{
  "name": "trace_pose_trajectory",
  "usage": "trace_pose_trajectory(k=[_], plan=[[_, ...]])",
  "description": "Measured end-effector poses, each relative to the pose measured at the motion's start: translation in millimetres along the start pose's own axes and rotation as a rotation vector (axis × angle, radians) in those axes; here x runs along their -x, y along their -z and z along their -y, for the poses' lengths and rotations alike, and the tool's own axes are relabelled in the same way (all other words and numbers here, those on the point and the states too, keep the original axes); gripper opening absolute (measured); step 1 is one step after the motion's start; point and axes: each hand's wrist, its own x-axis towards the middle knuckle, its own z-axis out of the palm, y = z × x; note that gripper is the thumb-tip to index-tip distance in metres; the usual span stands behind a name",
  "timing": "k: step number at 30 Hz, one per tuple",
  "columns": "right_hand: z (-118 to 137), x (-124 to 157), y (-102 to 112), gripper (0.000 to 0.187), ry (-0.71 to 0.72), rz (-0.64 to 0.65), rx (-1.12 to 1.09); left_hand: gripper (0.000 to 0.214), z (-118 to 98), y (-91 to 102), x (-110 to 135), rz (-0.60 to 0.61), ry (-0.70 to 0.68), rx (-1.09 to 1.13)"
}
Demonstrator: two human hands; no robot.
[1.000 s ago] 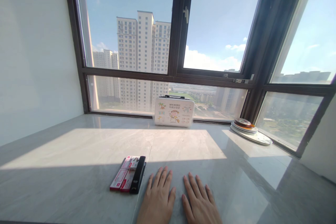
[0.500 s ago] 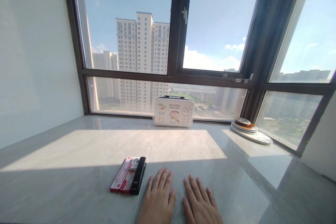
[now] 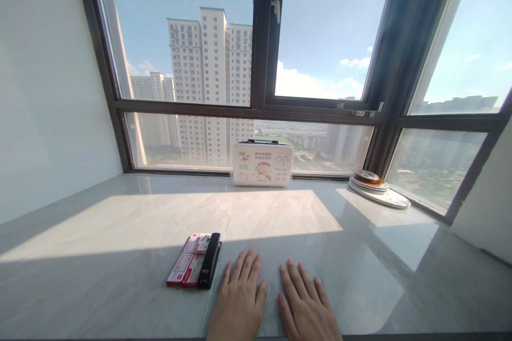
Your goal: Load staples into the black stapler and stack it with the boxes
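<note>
Both hands lie palm down on the grey marble-look sill (image 3: 132, 309), fingers stretched out. My left hand (image 3: 239, 298) rests just right of a black stapler (image 3: 209, 261) and holds nothing. To its right, a small gap away, my right hand (image 3: 307, 301) lies flat and holds nothing too. Small red-and-white boxes (image 3: 185, 266), which look like staple boxes, sit packed against the stapler's left side. Neither hand touches the stapler or the boxes.
A white case with cartoon prints and a dark handle (image 3: 262, 165) stands upright against the window. Stacked plates and dishes (image 3: 372, 187) sit in the far right corner. Dark window frames (image 3: 188, 110) border the sill, and a white wall (image 3: 48, 90) rises at the left.
The camera view has tilted slightly, so the sill's front edge now shows at the bottom. The hands, stapler and boxes keep their places on the sill.
</note>
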Motion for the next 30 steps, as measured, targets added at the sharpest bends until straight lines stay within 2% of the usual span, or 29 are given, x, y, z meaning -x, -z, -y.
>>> trace_pose_trajectory(k=[5, 9, 11, 14, 17, 19, 22, 25, 28, 30], plan=[[-1.8, 0.5, 1.2, 0.061, 0.005, -0.014, -0.037, 0.053, 0.9, -1.5, -0.7, -0.01, -0.01, -0.011], [10.3, -5.7, 25.7, 0.045, 0.044, -0.064, -0.162, 0.052, -0.5, -1.7, -1.4, -0.04, -0.018, -0.028], [26.6, -16.8, 38.4, 0.037, 0.088, -0.055, -0.329, 0.051, 0.1, -1.8, 2.0, -0.06, -0.033, -0.044], [64.2, -45.9, 44.2, 0.039, 0.156, -0.048, -0.507, 0.056, 7.9, -7.6, 16.4, -0.095, -0.116, -0.072], [109.4, -82.1, 34.2, 0.059, 0.171, -0.037, -0.525, 0.055, 23.1, -20.3, 39.5, -0.098, -0.232, -0.081], [135.6, -103.5, 24.9, 0.068, 0.152, -0.042, -0.498, 0.049, 32.4, -26.0, 53.9, -0.104, -0.236, -0.07], [155.2, -123.7, 17.0, 0.057, 0.168, -0.004, -0.478, 0.042, 37.3, -17.2, 65.7, -0.099, -0.206, 0.019], [140.9, -127.2, 22.7, 0.045, 0.233, 0.023, -0.475, 0.024, 31.1, 11.5, 63.6, -0.05, -0.12, 0.182], [99.1, -116.1, 38.9, 0.041, 0.333, 0.031, -0.475, 0.035, 20.4, 37.8, 51.9, -0.079, 0.035, 0.289], [68.0, -103.2, 49.9, 0.047, 0.387, 0.029, -0.479, 0.032, 14.0, 43.0, 41.7, -0.136, 0.067, 0.298]])
